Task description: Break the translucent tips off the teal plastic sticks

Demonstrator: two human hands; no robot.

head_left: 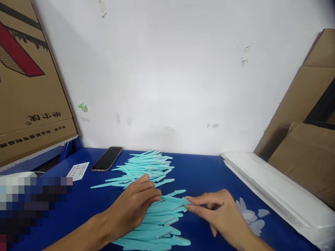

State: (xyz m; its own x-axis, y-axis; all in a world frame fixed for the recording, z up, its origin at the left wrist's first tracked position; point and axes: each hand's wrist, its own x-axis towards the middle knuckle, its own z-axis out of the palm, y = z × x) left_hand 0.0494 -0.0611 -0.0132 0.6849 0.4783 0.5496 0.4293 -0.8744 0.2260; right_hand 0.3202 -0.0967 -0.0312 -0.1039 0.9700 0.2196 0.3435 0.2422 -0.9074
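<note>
A turquoise eyebrow razor (171,199) is stretched between my two hands. My left hand (136,198) is closed round its handle end. Thumb and forefinger of my right hand (217,209) pinch the blade end; whether a small cover sits between those fingertips I cannot tell. Below and partly behind my left hand lies a row of similar razors (157,232), blade ends to the right. Farther back is a loose heap of the same razors (146,164). Several translucent blade covers (250,216) lie beside my right hand, partly hidden by it.
A phone (108,158) and a printed white card (77,170) lie at the left on the blue table (204,174). White sheets or bags (280,195) line the right edge. Cardboard boxes stand at the left (34,97) and right (300,164), with a white wall behind.
</note>
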